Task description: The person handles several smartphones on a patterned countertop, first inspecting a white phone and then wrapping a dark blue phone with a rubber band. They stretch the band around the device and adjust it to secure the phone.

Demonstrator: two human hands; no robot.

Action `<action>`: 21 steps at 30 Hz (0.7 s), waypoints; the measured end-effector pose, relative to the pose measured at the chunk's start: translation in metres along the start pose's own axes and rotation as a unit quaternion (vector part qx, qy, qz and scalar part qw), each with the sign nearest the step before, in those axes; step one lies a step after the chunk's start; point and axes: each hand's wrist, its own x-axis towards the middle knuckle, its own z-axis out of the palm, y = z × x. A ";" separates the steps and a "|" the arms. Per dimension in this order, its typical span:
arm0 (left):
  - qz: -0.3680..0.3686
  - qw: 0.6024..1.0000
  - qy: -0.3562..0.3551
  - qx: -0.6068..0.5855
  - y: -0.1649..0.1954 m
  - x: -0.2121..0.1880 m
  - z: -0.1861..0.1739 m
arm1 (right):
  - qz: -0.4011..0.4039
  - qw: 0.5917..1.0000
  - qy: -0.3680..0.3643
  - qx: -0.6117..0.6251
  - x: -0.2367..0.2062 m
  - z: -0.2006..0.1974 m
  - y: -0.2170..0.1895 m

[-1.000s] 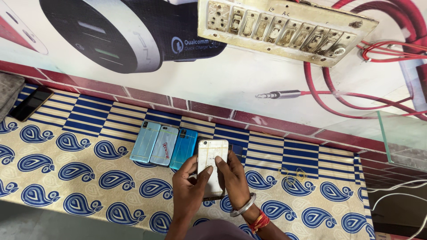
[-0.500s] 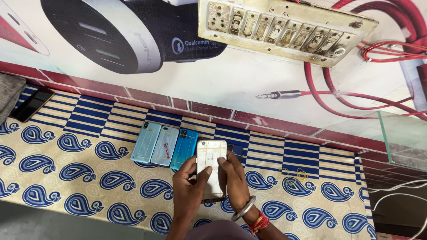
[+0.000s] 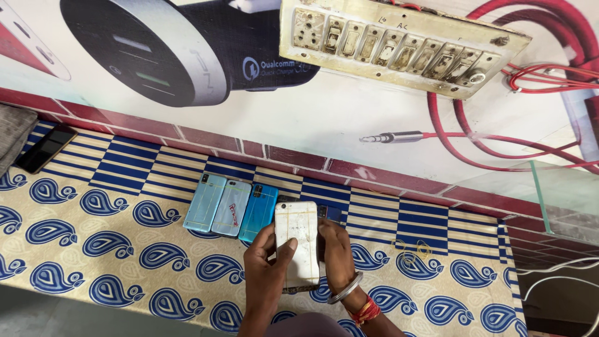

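Observation:
Both hands hold a white phone (image 3: 298,240) back side up, over a cloth with blue paisley shapes and stripes (image 3: 112,249). My left hand (image 3: 267,268) grips its left edge with the thumb lying across the back. My right hand (image 3: 337,253), with bangles and a red thread at the wrist, grips the right edge. Just left of the white phone, three phones lie side by side on the cloth: a light blue one (image 3: 204,203), a pale one with a clear cover (image 3: 231,208) and a bright blue one (image 3: 258,213). A dark phone (image 3: 329,214) lies partly hidden behind my right hand.
A black phone (image 3: 45,148) lies at the far left by a grey cloth (image 3: 11,132). A dirty switchboard (image 3: 399,43) with red wires (image 3: 536,81) hangs on the poster wall. A glass panel (image 3: 561,193) stands at right. Thin rubber bands (image 3: 412,251) lie right of my hands.
My hands have shifted slightly on the white phone, and the left thumb now lies further across its back. The phones on the cloth have not moved.

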 end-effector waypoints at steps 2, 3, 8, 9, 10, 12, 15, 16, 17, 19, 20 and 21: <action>0.003 1.000 0.002 0.011 0.000 0.001 0.001 | 0.078 0.996 0.037 0.037 -0.001 0.000 -0.002; 0.004 1.000 0.004 0.017 -0.001 0.002 0.001 | 0.117 0.990 0.056 0.056 -0.001 0.001 -0.004; 0.021 1.000 -0.001 -0.014 -0.001 0.005 0.000 | 0.037 0.998 -0.030 -0.029 -0.006 0.005 -0.011; 0.023 0.999 -0.002 -0.021 -0.002 0.006 -0.001 | 0.024 0.998 -0.045 -0.035 -0.008 0.006 -0.012; 0.017 1.000 0.001 -0.017 -0.002 0.006 -0.001 | 0.037 0.998 -0.049 -0.022 -0.010 0.008 -0.013; 0.004 1.000 0.007 -0.008 -0.002 0.008 0.000 | 0.061 0.996 -0.058 0.005 -0.012 0.010 -0.015; 0.016 1.000 0.013 -0.017 -0.004 0.010 0.000 | 0.061 0.996 -0.064 0.007 -0.012 0.013 -0.017; 0.015 1.000 0.015 -0.019 -0.004 0.010 0.000 | 0.049 0.996 -0.072 0.036 -0.012 0.015 -0.017; 0.015 0.999 0.017 -0.022 -0.005 0.010 0.001 | 0.038 0.994 -0.080 0.063 -0.012 0.017 -0.016; 0.015 0.999 0.020 -0.027 -0.005 0.011 0.001 | 0.025 0.992 -0.092 0.087 -0.012 0.018 -0.015; 0.015 0.999 0.022 -0.030 -0.006 0.010 0.001 | 0.025 0.992 -0.095 0.083 -0.013 0.018 -0.015; 0.015 0.999 0.023 -0.033 -0.006 0.010 0.002 | 0.024 0.992 -0.098 0.079 -0.013 0.017 -0.014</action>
